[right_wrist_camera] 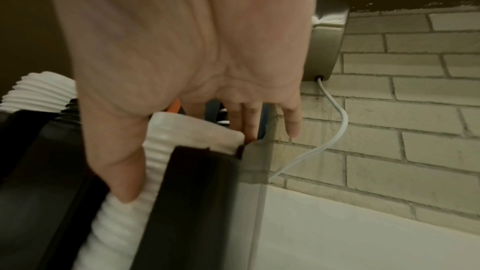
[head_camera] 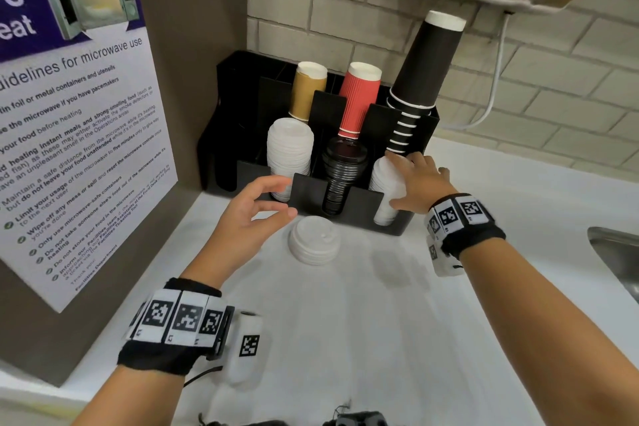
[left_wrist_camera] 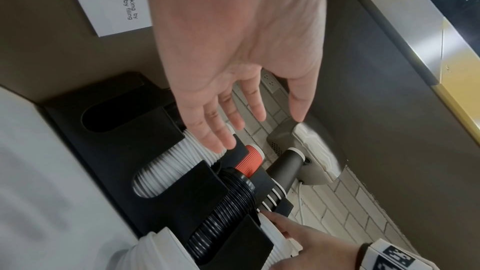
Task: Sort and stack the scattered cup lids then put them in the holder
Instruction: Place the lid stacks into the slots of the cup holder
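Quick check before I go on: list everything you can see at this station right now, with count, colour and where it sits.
holder: one, black, on the counter against the brick wall.
white lid stacks in holder: two, front left slot and front right slot.
black lid stack: one, front middle slot.
loose lid stack: one, white, on the counter in front of the holder.
cup stacks: three, tan, red, black, in the back slots.
microwave notice: one, white and purple, left panel.
sink: one, steel, right edge.
left hand: open, above the counter beside the loose lid stack.
right hand: fingers around the front right stack.
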`<move>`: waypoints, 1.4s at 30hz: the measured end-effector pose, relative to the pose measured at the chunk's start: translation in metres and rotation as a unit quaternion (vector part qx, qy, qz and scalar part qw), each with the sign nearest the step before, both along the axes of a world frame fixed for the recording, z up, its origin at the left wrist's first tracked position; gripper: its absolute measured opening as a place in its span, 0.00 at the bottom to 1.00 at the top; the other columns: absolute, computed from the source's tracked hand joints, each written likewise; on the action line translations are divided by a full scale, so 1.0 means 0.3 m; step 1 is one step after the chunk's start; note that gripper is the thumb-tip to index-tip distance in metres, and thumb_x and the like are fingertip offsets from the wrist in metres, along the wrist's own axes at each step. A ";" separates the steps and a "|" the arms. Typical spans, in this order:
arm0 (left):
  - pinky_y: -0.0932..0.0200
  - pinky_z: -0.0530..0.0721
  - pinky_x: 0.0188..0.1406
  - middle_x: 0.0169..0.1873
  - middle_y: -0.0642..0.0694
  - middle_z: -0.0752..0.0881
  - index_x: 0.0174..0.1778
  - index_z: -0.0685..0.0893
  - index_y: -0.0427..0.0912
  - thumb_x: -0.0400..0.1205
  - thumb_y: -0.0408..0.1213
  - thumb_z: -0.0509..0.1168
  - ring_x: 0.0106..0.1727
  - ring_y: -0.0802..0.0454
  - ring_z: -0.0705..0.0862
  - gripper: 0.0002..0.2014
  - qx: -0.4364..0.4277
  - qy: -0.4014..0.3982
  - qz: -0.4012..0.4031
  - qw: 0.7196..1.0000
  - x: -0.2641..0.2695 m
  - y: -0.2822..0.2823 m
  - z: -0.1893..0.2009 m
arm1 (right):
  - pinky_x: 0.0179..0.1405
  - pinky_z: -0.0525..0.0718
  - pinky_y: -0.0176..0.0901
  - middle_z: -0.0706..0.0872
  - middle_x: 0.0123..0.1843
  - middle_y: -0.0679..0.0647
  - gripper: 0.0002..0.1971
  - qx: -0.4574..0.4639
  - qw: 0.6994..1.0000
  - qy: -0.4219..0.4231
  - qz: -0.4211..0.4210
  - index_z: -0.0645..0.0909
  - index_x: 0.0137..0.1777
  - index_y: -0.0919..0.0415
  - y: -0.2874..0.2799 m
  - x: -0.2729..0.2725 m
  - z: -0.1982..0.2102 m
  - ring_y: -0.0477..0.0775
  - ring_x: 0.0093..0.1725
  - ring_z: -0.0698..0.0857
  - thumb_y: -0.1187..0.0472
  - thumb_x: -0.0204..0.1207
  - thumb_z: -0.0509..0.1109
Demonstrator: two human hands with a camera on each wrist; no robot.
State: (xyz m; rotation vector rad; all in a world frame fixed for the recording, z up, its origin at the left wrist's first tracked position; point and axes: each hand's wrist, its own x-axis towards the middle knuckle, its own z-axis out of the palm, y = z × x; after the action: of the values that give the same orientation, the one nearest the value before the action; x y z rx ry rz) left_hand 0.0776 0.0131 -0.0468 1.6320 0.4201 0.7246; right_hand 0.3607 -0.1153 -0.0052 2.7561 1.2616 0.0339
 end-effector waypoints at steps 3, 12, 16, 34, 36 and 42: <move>0.61 0.82 0.58 0.62 0.56 0.82 0.63 0.81 0.58 0.80 0.33 0.71 0.55 0.59 0.87 0.19 -0.002 0.003 -0.001 1.000 0.004 0.001 -0.003 | 0.75 0.60 0.69 0.58 0.79 0.60 0.50 -0.028 0.999 -0.020 -0.008 0.43 0.84 0.43 -0.004 -0.019 -0.001 0.63 0.78 0.58 0.48 0.70 0.73; 0.60 0.81 0.57 0.54 0.66 0.85 0.62 0.83 0.57 0.80 0.34 0.71 0.50 0.63 0.86 0.17 -0.018 0.018 0.025 0.999 0.000 0.031 -0.034 | 0.61 0.75 0.42 0.78 0.65 0.60 0.30 0.064 0.955 0.206 0.204 0.73 0.75 0.55 0.096 -0.278 -0.029 0.59 0.64 0.79 0.52 0.73 0.75; 0.51 0.82 0.63 0.58 0.61 0.84 0.58 0.83 0.63 0.81 0.36 0.71 0.50 0.60 0.85 0.16 -0.020 0.027 0.038 0.999 -0.012 0.040 -0.049 | 0.68 0.76 0.50 0.71 0.71 0.59 0.46 -0.083 0.957 0.229 0.155 0.58 0.82 0.43 0.156 -0.340 -0.127 0.60 0.69 0.74 0.43 0.67 0.78; 0.48 0.82 0.63 0.59 0.60 0.83 0.59 0.83 0.61 0.81 0.36 0.70 0.51 0.60 0.84 0.15 -0.023 0.026 0.041 0.999 -0.024 0.045 -0.039 | 0.62 0.81 0.60 0.67 0.62 0.56 0.45 -0.077 0.960 0.247 0.105 0.61 0.75 0.37 0.185 -0.332 -0.198 0.63 0.62 0.75 0.44 0.60 0.82; 0.49 0.82 0.63 0.59 0.59 0.83 0.60 0.83 0.60 0.81 0.36 0.70 0.53 0.58 0.84 0.15 -0.024 0.028 0.038 0.999 -0.017 0.041 -0.038 | 0.62 0.81 0.60 0.67 0.64 0.57 0.43 -0.061 0.961 0.250 0.099 0.61 0.74 0.37 0.169 -0.324 -0.182 0.63 0.62 0.74 0.45 0.61 0.81; 0.65 0.83 0.52 0.66 0.61 0.79 0.69 0.76 0.67 0.66 0.48 0.81 0.63 0.62 0.83 0.35 -0.034 0.059 -0.051 0.996 -0.004 0.017 -0.032 | 0.63 0.76 0.42 0.76 0.64 0.49 0.37 0.168 0.887 0.402 0.152 0.67 0.71 0.36 0.087 -0.344 -0.060 0.50 0.64 0.76 0.53 0.66 0.81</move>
State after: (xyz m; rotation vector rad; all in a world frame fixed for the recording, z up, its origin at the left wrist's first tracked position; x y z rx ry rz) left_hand 0.0765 0.0184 -0.0565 1.6246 0.4382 0.5328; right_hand 0.2576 -0.0891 -0.0231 2.9027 2.0231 -1.0620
